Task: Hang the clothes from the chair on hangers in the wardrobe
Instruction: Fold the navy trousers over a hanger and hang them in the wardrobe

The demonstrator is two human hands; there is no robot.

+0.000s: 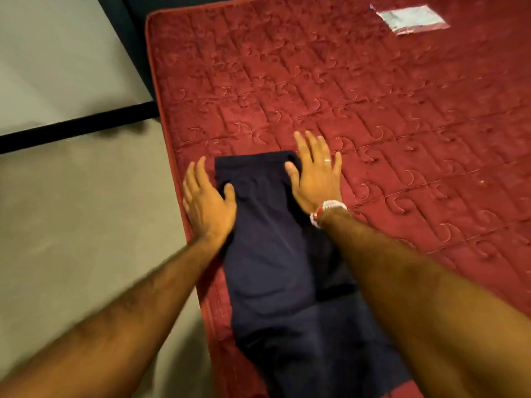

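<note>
A dark navy garment (275,254), folded into a long strip, lies flat on a red quilted mattress (373,110) near its left edge. My left hand (208,201) rests flat on the garment's left edge near its far end, fingers straight, thumb on the cloth. My right hand (314,172) presses flat on the far right corner, fingers spread and partly on the mattress. A ring sits on one finger, and a red-and-white bracelet (327,211) circles the wrist. No chair, hanger or wardrobe is in view.
A clear plastic packet (412,17) lies on the mattress at the far right. Grey floor (71,225) runs along the mattress's left side, crossed by a black strip (77,129). A dark panel stands past the mattress's far left corner.
</note>
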